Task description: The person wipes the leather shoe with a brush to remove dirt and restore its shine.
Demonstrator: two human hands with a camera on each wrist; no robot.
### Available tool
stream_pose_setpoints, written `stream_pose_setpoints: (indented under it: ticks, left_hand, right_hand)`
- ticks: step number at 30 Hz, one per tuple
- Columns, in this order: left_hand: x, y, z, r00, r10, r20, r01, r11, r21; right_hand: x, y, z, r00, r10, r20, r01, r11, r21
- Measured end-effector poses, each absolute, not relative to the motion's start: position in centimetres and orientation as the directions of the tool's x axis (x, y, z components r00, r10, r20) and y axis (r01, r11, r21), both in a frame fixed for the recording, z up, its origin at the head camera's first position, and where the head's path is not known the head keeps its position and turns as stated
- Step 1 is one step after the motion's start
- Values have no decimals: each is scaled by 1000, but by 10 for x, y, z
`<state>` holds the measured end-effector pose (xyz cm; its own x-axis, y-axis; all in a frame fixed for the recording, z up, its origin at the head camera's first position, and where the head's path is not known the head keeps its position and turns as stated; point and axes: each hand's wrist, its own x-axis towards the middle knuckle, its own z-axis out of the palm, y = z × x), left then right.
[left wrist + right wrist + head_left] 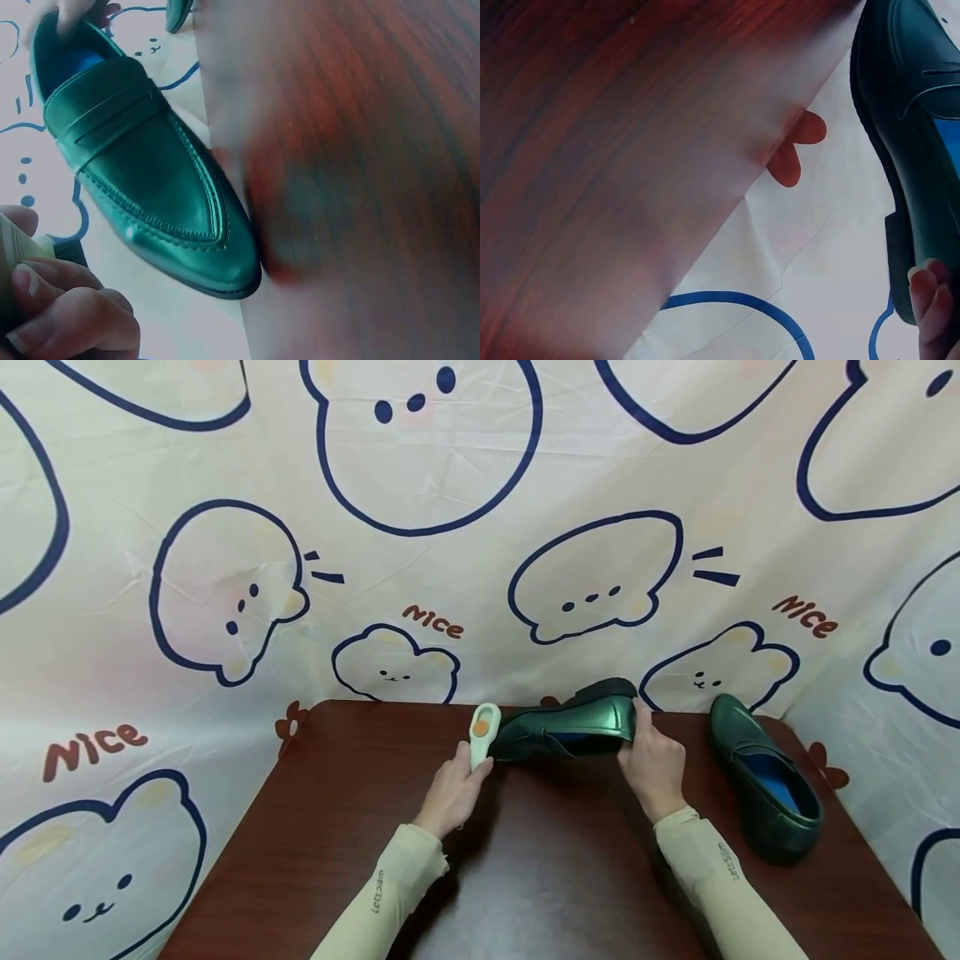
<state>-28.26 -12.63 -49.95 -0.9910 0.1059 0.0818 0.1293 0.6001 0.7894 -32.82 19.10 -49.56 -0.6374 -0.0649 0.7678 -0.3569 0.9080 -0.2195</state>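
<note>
My left hand [453, 789] grips the handle of a pale green tool [484, 727] with a rounded head and an orange spot. In the left wrist view a dark part shows beside the tool, its kind unclear. My right hand [654, 767] holds a shiny green loafer [573, 725] by its heel, fingers on the sole side. The loafer lies tipped on its side in the air near the table's far edge, toe to the left, opening toward me. The tool's head is close by the toe; whether they touch I cannot tell.
The matching green loafer [765, 785] rests upright at the right of the dark brown table [337, 860], with a blue insole. Behind the table's far edge hangs a white cloth [450, 577] printed with blue cartoon outlines.
</note>
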Motion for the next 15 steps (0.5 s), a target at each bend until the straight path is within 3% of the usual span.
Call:
stream_pose_setpoints:
  ticks: [8,15]
  left_hand:
    - [-278,-138,-495,-991,102,88,131,597,792]
    - [-278,-145,-494,-993,71,97,120,601,790]
  right_hand:
    - [-332,185,-483,-784,81,615,-248,868,-430]
    - [-338,190,-464,-878,136,460,-64,917,-393]
